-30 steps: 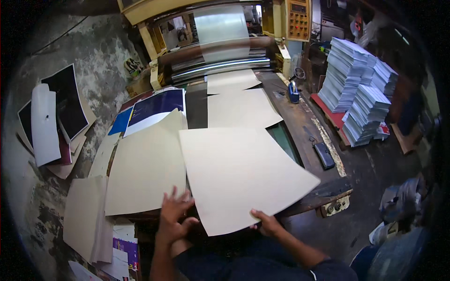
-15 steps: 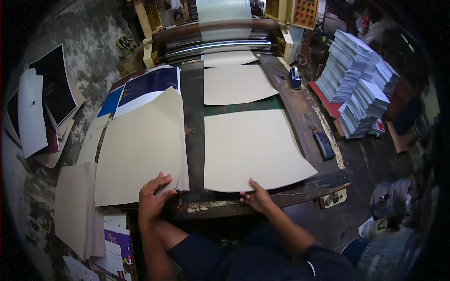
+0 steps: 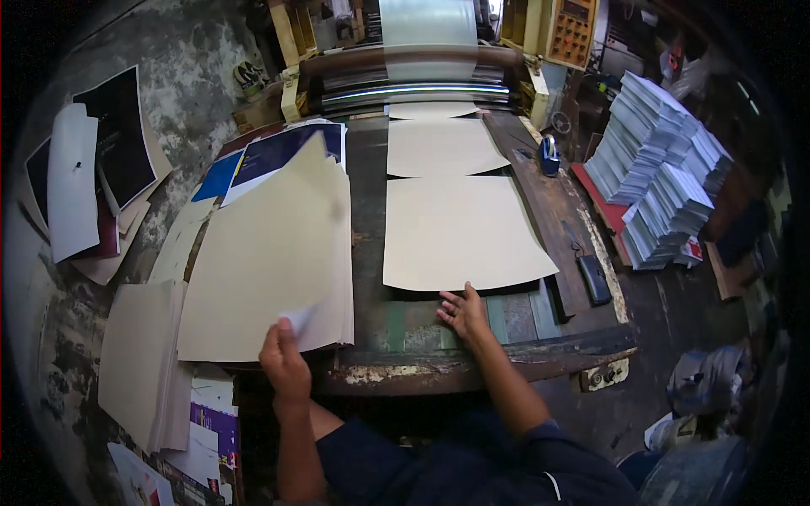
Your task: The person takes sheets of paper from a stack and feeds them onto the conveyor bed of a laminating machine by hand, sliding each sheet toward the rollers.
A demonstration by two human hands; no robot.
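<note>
My left hand (image 3: 285, 364) pinches the near corner of the top cream sheet (image 3: 261, 253) on a stack at the left of the table. That corner curls up, showing a pale underside, and the sheet's far corner is lifted too. My right hand (image 3: 464, 314) has its fingers apart at the near edge of another cream sheet (image 3: 464, 232) on the machine's feed table. The fingertips seem to touch or nearly touch that edge. Ahead of it a second cream sheet (image 3: 445, 148) lies in line, and a third (image 3: 432, 110) sits by the rollers.
Shiny rollers (image 3: 413, 93) with clear film (image 3: 429, 38) stand at the far end. A blue tape dispenser (image 3: 549, 156) and a dark case (image 3: 594, 280) rest on the right rail. Tall paper stacks (image 3: 645, 139) stand at right. More cream sheets (image 3: 139, 363) lean at lower left.
The near cream sheet has slid forward toward the rollers, closing the gap, with my right hand following. My left hand has moved slightly toward me and lifted the stack's top sheet by its corner.
</note>
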